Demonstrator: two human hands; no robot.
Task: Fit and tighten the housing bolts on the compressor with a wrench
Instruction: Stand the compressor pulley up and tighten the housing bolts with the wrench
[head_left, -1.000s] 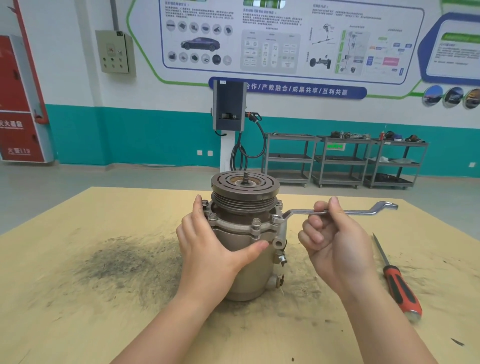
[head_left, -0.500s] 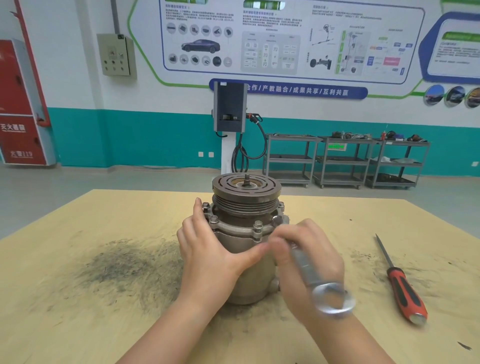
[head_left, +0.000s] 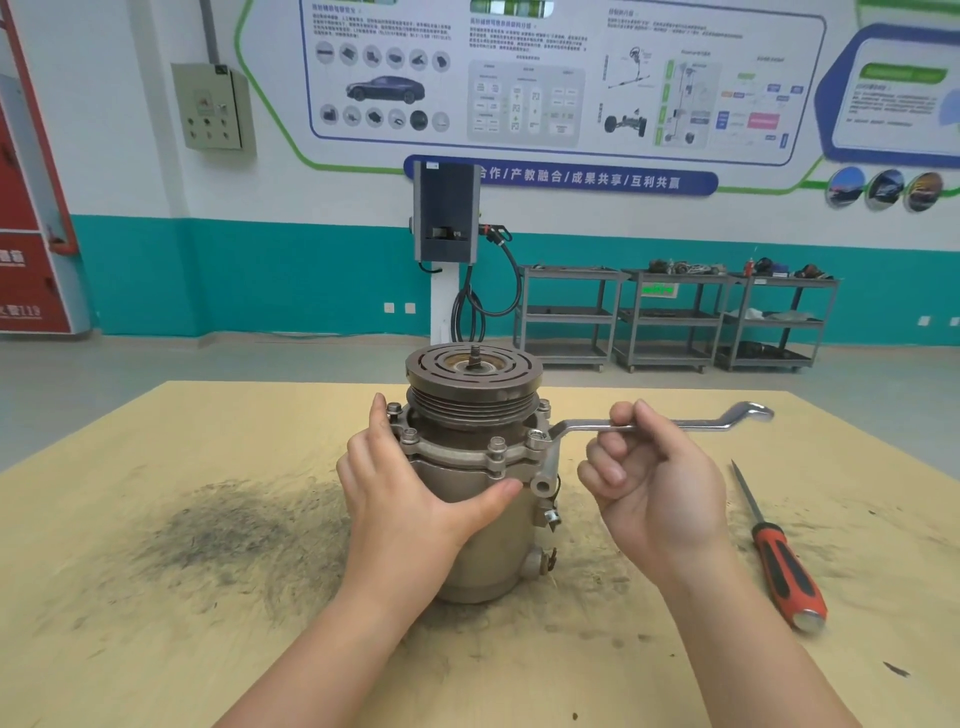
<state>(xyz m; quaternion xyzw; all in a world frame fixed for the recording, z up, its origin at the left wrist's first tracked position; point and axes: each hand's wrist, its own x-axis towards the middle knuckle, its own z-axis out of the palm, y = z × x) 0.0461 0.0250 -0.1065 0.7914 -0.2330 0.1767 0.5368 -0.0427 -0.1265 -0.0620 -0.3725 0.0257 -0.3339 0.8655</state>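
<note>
Bright, even indoor light casts only faint shadows, focus is sharp centrally, and wide-angle distortion bends edges toward 9 and 3 o'clock.

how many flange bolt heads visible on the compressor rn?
5. Two on the flange's left by the left hand's fingertips, one front centre, one front right under the wrench ring, one back right. Others may hide behind the pulley.

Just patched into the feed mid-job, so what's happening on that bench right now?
A person is tightening flange bolts on the upright grey metal compressor standing on the tan wooden table. The left hand steadies the housing, thumb across its front. The right hand grips the silver offset ring wrench, whose near end sits at a bolt on the flange's right side. A red-and-black-handled screwdriver lies to the right.
</note>
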